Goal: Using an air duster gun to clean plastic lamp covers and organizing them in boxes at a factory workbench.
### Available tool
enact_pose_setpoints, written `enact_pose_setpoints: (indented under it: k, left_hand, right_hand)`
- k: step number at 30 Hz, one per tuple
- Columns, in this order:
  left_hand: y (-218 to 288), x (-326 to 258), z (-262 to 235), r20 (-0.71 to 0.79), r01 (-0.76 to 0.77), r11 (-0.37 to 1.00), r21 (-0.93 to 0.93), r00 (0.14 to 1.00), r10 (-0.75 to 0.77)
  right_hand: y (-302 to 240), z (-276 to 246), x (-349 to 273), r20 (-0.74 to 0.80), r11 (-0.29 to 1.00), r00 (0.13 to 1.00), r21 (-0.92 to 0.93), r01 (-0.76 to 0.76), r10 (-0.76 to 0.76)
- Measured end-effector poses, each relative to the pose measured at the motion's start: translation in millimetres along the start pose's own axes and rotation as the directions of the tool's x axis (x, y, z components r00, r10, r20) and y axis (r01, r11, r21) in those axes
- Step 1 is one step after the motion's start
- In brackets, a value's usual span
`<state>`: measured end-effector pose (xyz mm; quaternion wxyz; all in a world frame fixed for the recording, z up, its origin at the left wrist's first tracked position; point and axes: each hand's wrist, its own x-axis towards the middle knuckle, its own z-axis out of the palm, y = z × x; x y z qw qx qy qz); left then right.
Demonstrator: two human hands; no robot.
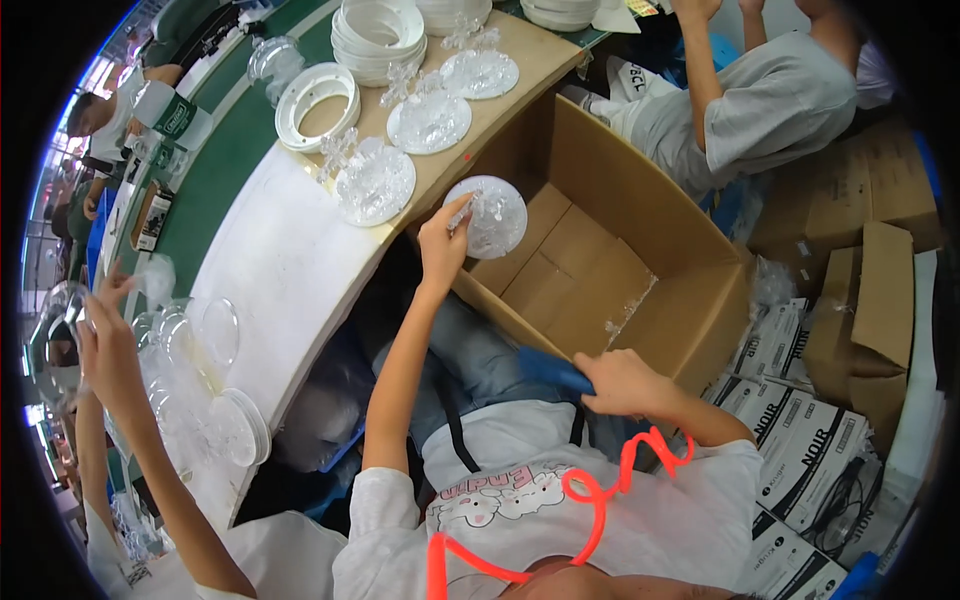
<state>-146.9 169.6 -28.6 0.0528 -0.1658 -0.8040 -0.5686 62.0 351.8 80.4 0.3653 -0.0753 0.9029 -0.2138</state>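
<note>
My left hand (pixel 443 243) pinches the edge of a round translucent plate with a cut-crystal pattern (pixel 495 222), held up over the near left edge of an open cardboard box (pixel 690 290). In my right hand (pixel 625 383), closed above my lap, is a blue tool (pixel 555 370); its far end is hard to make out. A red coiled hose (pixel 600 500) runs across my shirt toward my right arm. Beside my left hand, three similar plates, the closest one (pixel 375 190) among them, lie in a row on the bench, with clear flower-like pieces at their edges.
White rings (pixel 318 105) and ring stacks (pixel 378 45) stand on the curved bench (pixel 285 235). Clear discs (pixel 235 425) lie at its left end, near a co-worker's raised hand (pixel 105 350). Another person (pixel 760 105) sits beyond the box. Printed cartons (pixel 805 440) are stacked at right.
</note>
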Motion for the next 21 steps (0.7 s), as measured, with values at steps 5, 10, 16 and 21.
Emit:
enact_pose_setpoints:
  k: [5,10,16,21]
  left_hand:
    - [11,-6,-12,-0.077,-0.122,0.992,0.028,0.989,0.124]
    - [46,-22,-46,-0.198,-0.078,0.997,0.006,0.977,0.078]
    - [49,-94,-113,-0.342,0.070,0.996,0.046,0.938,-0.050]
    - [35,-163,-144,-0.443,0.135,0.987,0.086,0.893,-0.083]
  right_hand:
    - [23,-16,-23,-0.010,0.951,1.000,0.309,-0.005,0.009]
    - [60,-1,44,-0.119,0.065,0.991,0.991,0.115,0.062]
    - [70,27,194,0.233,-0.177,0.968,0.953,-0.246,-0.091]
    - [71,42,283,0.247,0.052,0.969,0.968,-0.247,0.005]
